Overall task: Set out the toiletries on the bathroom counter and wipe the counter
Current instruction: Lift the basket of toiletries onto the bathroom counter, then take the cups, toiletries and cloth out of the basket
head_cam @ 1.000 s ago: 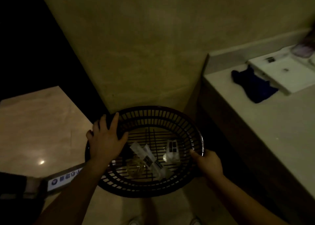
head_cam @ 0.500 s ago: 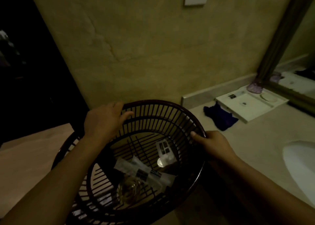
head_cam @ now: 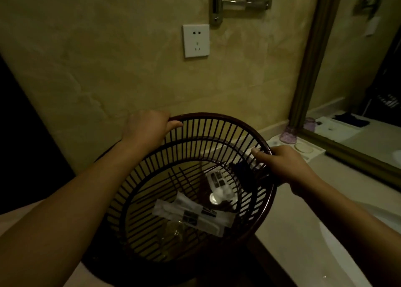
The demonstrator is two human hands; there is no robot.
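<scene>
Our left grip and right grip each clasp the basket rim, on opposite sides; the sachets lie inside, between them.

Dark brown basket, ribbed with thin vertical slats. Inside it, white sachets with black label blocks. Above basket: white socket on mottled yellow-beige wall. Right of basket: speckled purple tumbler, olive-gold mirror frame.
</scene>
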